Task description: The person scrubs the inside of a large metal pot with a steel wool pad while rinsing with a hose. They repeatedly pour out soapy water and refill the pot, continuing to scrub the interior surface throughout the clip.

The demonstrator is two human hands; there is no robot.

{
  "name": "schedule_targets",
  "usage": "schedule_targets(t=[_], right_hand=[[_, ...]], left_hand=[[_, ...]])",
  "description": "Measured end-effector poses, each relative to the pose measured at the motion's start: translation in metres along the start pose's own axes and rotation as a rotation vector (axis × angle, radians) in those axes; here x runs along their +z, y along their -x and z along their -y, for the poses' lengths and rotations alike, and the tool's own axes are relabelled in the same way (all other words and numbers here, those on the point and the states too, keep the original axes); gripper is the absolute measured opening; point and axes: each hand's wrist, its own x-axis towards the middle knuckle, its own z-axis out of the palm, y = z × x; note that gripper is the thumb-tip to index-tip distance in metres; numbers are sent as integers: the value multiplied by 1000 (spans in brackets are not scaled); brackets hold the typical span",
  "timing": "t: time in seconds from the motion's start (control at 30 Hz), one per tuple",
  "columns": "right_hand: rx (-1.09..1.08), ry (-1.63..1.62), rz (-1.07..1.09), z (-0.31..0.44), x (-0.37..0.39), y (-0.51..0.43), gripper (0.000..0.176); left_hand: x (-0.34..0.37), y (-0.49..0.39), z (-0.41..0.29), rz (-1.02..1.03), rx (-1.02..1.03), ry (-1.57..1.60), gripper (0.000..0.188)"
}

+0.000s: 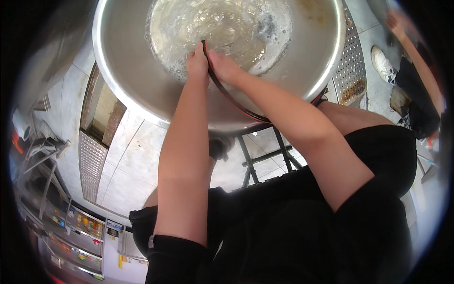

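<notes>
A wide stainless steel basin (122,46) stands in front of me, with swirling, cloudy water (220,21) in its bottom and foam (269,53) toward the right. A black hose with a red stripe (230,97) comes over the near right rim and curves up to between my hands. My left hand (197,65) is closed around the hose near its upper end, just above the water. Against the hose's other side lies my right hand (225,67); its fingers are partly hidden, so its grip is unclear.
Perforated metal drain covers (93,165) lie in the tiled floor, beside an open drain channel (103,106). A dark-legged stool (248,159) is below me. Another person's shoe (383,64) and arm (418,60) appear at right. Stocked shelves (83,230) stand lower left.
</notes>
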Motion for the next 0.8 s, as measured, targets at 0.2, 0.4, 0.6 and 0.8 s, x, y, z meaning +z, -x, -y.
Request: schedule_targets(t=[0.2, 0.4, 0.6, 0.8], right_hand=[[-138, 301, -54, 35, 27, 67, 46], [-99, 391, 87, 78, 18, 127, 41], [77, 379, 168, 94, 0, 138, 43], [233, 97, 127, 128, -15, 126, 35]], left_hand=[[-18, -38, 1, -360, 440, -591, 29], [-24, -41, -15, -377, 897, -1125, 35], [-30, -34, -33, -266, 1440, -1451, 39], [-21, -24, -37, 119, 1014, -1638, 35]])
